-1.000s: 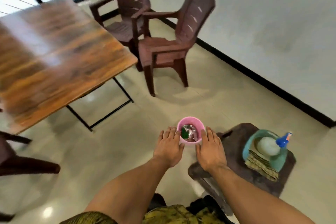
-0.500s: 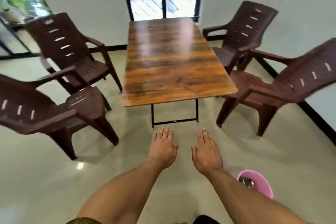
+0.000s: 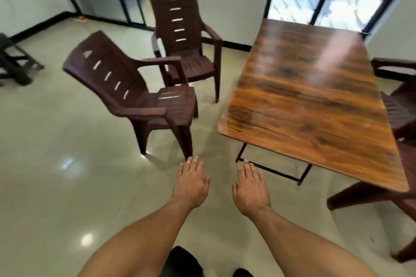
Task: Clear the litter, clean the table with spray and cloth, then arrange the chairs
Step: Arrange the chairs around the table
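Wooden table now rightward, pink bucket gone

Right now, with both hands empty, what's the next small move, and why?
Probably reach the left hand to the nearer dark-brown plastic armchair and turn it square to the glossy wooden table. The tabletop shows no litter, the chair stands angled and apart, and the right hand is open too.

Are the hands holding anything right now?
No, nothing. The left hand and right hand are both open, fingers straight, out over the floor.
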`<state>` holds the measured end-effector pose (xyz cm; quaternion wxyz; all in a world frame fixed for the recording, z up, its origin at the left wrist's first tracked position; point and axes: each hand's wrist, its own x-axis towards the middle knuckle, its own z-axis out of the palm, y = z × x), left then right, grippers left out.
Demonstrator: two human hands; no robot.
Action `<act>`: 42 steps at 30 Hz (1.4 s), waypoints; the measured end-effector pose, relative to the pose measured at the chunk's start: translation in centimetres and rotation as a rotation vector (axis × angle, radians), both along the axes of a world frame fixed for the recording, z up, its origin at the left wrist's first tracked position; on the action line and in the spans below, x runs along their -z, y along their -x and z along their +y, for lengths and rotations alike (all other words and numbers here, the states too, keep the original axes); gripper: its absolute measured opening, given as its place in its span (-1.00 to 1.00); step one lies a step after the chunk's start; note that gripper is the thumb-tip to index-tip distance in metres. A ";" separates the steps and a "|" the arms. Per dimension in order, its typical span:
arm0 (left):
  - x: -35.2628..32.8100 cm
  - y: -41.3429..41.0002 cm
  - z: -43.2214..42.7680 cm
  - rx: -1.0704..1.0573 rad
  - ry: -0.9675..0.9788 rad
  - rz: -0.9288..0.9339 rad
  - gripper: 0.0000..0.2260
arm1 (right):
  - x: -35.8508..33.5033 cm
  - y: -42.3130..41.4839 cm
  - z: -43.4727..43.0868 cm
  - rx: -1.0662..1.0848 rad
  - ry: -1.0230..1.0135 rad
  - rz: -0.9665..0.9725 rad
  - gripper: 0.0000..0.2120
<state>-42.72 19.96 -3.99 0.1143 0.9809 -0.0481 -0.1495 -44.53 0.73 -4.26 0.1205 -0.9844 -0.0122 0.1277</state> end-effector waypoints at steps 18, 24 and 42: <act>-0.9 -18.9 39.1 -0.275 0.009 -0.001 -0.47 | -0.5 -22.3 41.1 -0.182 -0.065 -0.030 -0.39; -4.0 -28.1 51.5 -0.375 0.005 -0.134 -0.45 | -2.9 -31.6 55.0 -0.302 -0.157 -0.120 -0.41; -7.8 -59.3 73.5 -0.160 0.087 -0.127 -0.42 | -2.5 -60.1 82.5 -0.005 -0.367 -0.024 -0.30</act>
